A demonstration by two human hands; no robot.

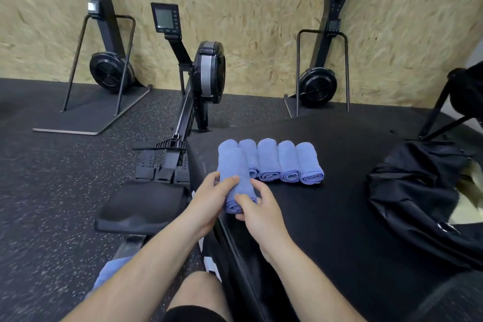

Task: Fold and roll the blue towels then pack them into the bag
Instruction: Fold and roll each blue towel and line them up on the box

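Observation:
A rolled blue towel (233,178) is held just above the near left edge of the black padded surface (326,217). My left hand (211,198) grips its left side, thumb across the top. My right hand (261,206) holds its near end from the right, fingers curled under it. Behind it, several more rolled blue towels (271,162) lie side by side in a row, rolled ends facing me. A black bag (418,198) lies slumped at the right of the surface, its mouth partly open. More blue cloth (109,272) shows low by my left forearm.
A rowing machine (188,102) with a monitor stands left of the padded surface, its seat (141,209) near my left arm. Two upright fan machines (109,70) (317,85) stand against the wooden wall. A black frame (449,110) rises at the far right.

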